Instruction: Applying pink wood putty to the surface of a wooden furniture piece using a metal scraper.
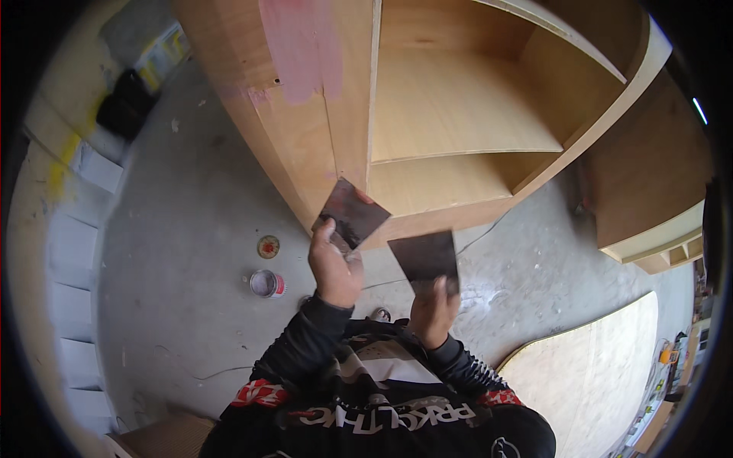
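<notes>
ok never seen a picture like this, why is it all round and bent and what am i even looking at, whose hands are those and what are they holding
The picture comes from a wide fisheye camera worn on a person's head, looking down, so straight edges bend. The two arms rising from the lower edge are that person's own. The left hand holds a dark flat scraper blade; the right hand holds a second dark blade. Ahead stands a plywood cabinet with a pink patch of filler or paint. On the concrete floor sit an open small tin and its lid.
</notes>
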